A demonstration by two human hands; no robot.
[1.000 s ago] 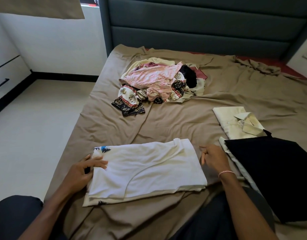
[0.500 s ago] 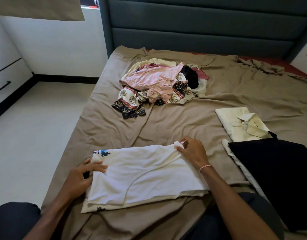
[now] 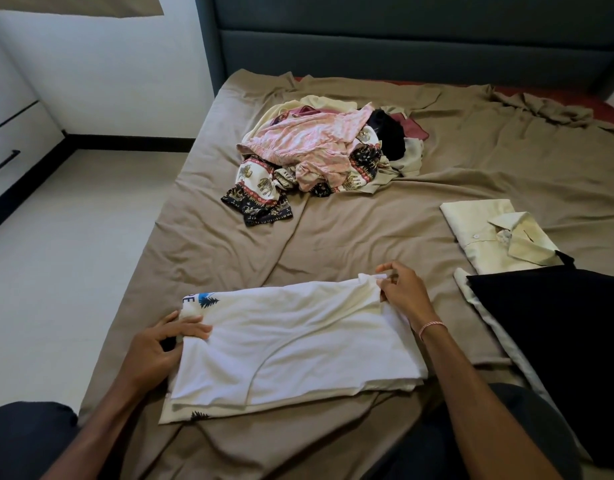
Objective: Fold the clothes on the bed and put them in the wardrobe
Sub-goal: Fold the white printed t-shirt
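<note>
A dark grey-blue padded headboard is rising behind the bed, its panels running in wide horizontal bands. A crumpled tan sheet is covering the mattress, with a strip of red showing at the far right. The white wall on the left is catching soft, even light, and a black skirting board is running along its foot. A white drawer unit with a black handle is standing on the pale floor at the left edge.
</note>
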